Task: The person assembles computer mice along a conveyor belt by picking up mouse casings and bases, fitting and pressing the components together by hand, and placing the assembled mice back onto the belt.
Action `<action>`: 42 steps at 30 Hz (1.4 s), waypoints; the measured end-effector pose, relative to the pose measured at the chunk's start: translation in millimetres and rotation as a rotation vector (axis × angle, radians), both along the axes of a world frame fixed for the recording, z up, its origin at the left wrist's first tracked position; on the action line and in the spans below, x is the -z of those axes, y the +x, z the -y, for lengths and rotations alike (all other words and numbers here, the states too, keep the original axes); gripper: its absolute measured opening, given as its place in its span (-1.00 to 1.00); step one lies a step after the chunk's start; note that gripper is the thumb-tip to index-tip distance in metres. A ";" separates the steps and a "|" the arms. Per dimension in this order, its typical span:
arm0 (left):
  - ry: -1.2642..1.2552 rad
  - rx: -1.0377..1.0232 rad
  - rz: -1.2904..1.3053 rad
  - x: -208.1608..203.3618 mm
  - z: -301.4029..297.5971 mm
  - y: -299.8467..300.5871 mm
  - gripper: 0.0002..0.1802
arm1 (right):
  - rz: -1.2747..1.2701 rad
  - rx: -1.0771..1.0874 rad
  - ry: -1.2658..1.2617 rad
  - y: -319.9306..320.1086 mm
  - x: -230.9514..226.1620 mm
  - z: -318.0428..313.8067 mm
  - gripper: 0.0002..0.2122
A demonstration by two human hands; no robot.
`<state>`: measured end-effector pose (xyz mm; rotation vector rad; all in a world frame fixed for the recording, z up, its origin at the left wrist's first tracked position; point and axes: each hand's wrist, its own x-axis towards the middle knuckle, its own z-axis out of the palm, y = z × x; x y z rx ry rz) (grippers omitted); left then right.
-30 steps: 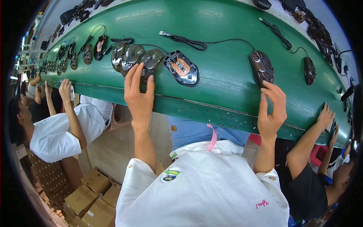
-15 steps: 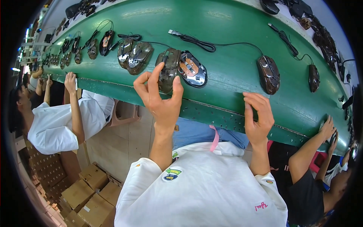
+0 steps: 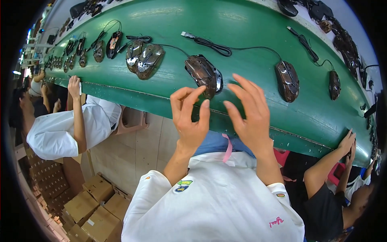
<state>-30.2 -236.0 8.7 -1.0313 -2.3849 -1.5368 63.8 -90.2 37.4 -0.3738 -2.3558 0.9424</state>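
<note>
My left hand (image 3: 190, 119) pinches the near end of a dark translucent brown mouse top shell (image 3: 200, 70) between thumb and index finger. The shell lies askew over a mouse base (image 3: 219, 80), covering most of it; only the base's right edge shows. Just to the right, my right hand (image 3: 252, 115) is open, its fingers spread and holding nothing. A black cable runs from the far end of this mouse toward a coil on the left.
Two loose shells (image 3: 149, 61) lie left on the green work surface (image 3: 246, 36). Corded mice (image 3: 287, 82) are on the right, with a bundled cable (image 3: 211, 45) beyond. People work on both sides. Cardboard boxes (image 3: 82, 206) stand on the floor, lower left.
My left hand has brought the top shell rightward from beside the base to over it. My right hand has moved left toward the mouse and spread its fingers.
</note>
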 end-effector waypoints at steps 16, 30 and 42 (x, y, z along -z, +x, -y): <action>0.325 0.029 0.511 1.1 5.0 -2.2 -0.60 | -0.072 -0.190 -0.006 -48.0 13.7 29.6 -0.55; 0.104 0.143 0.533 0.1 21.3 -13.9 -0.54 | 0.053 -0.024 0.066 -59.8 21.4 35.9 -0.54; 0.568 0.125 0.953 -5.4 26.2 -20.3 -0.37 | 0.030 -0.133 -0.446 -27.2 -13.8 31.7 -0.61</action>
